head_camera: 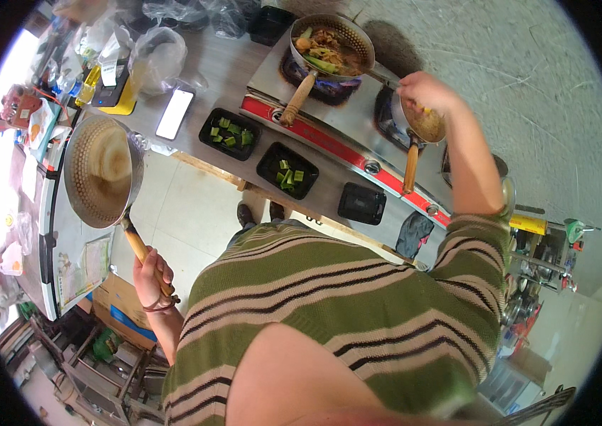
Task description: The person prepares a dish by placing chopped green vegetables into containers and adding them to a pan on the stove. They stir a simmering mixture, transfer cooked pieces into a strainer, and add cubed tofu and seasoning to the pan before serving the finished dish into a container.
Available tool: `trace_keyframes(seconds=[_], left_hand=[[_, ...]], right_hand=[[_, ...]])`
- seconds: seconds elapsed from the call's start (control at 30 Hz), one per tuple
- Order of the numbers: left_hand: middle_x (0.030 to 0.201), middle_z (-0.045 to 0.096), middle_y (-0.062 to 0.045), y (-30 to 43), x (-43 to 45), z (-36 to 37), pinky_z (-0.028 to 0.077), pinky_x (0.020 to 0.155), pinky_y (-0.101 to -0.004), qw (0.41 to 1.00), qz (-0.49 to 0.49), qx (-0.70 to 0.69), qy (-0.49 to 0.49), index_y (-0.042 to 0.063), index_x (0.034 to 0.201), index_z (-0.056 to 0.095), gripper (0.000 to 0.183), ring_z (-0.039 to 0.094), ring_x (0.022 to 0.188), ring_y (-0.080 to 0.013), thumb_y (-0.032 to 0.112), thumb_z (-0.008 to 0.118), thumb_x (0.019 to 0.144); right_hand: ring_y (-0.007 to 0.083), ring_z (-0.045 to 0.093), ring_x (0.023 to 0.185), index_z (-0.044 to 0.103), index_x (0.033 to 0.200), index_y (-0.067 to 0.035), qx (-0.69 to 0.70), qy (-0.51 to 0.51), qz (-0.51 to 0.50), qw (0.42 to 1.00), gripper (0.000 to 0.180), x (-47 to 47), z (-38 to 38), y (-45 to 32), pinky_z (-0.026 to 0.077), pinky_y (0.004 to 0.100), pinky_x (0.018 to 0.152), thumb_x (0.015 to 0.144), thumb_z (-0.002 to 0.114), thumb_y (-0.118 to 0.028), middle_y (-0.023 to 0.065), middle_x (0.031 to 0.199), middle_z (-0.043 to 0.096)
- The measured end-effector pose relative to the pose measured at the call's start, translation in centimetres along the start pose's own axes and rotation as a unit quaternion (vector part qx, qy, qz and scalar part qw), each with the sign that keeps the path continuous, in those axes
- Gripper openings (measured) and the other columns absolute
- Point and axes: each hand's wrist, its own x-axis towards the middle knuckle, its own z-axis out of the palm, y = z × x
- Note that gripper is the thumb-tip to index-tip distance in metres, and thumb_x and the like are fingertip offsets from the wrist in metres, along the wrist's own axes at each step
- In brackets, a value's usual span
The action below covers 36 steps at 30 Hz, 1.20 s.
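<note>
My left hand (153,274) grips the wooden handle of a dimpled metal pan (104,173), which is held off to the left with brown residue inside. My right hand (423,93) is over a smaller pan (431,125) on the right burner, closed around a utensil handle (383,79) that reaches left towards the larger pan. That larger dimpled pan (301,53) sits on the lit left burner and holds browned food with green pieces in liquid. Black plastic trays with cut green vegetables, one at left (230,134) and one in the middle (287,170), stand before the stove.
A black plastic tray (362,203) and a dark cloth (413,234) lie near the stove's red front panel (327,144). A phone (175,114), clear plastic bags (157,58) and a yellow-black device (114,88) are on the counter's left. Another table (48,213) stands at left.
</note>
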Motion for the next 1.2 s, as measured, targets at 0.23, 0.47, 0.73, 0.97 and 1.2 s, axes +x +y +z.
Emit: trace_keyframes(seconds=[0.23,0.47,0.73,0.97,1.2], left_hand=[[0.057,0.041,-0.001,-0.3,0.9,-0.4,0.031,0.034,-0.0211,1.0,-0.004,0.012,0.008,0.005,0.088,0.043,0.009,0.037,0.036,-0.0105,0.011,0.049,0.086],[0.057,0.041,-0.002,0.2,1.8,-0.6,0.03,0.033,-0.0213,1.0,-0.006,0.02,-0.009,0.004,0.09,0.044,0.012,0.037,0.036,-0.0105,0.012,0.051,0.085],[0.059,0.043,-0.002,0.4,2.1,0.2,0.031,0.034,-0.0216,0.999,-0.022,0.029,-0.007,0.004,0.091,0.044,0.013,0.038,0.036,-0.0106,0.012,0.052,0.085],[0.059,0.043,-0.002,0.3,2.0,0.0,0.031,0.033,-0.0215,1.0,-0.006,0.028,0.0,0.004,0.091,0.044,0.011,0.038,0.036,-0.0105,0.011,0.051,0.085],[0.058,0.042,-0.002,0.3,2.1,-0.6,0.03,0.033,-0.0215,1.0,-0.007,0.029,-0.009,0.004,0.091,0.044,0.01,0.037,0.036,-0.0103,0.01,0.05,0.086]], right_hand=[[0.004,0.041,0.044,0.046,0.093,-0.004,0.558,-0.08,0.148,0.813,0.016,1.7,0.7,3.3,0.029,0.0146,0.032,0.086,0.055,-0.016,0.0083,0.073,0.051],[0.0093,0.045,0.044,0.055,0.096,-0.004,0.348,0.061,0.04,0.935,0.02,-2.6,4.1,2.9,0.038,0.025,0.039,0.086,0.055,-0.021,0.0023,0.06,0.049],[0.0334,0.055,0.088,0.048,0.123,-0.014,-0.261,0.332,-0.099,0.901,0.043,-4.6,7.1,3.2,0.046,0.0403,0.074,0.081,0.056,-0.015,0.016,0.099,0.056],[0.0316,0.058,0.075,0.049,0.121,-0.015,-0.286,0.28,-0.146,0.905,0.04,-6.0,8.5,1.6,0.048,0.0429,0.065,0.081,0.052,-0.016,0.0131,0.085,0.055],[0.0296,0.059,0.073,0.049,0.122,-0.018,-0.405,0.261,-0.088,0.872,0.042,-4.4,9.5,0.5,0.049,0.0414,0.06,0.081,0.047,-0.01,0.0107,0.085,0.054]])
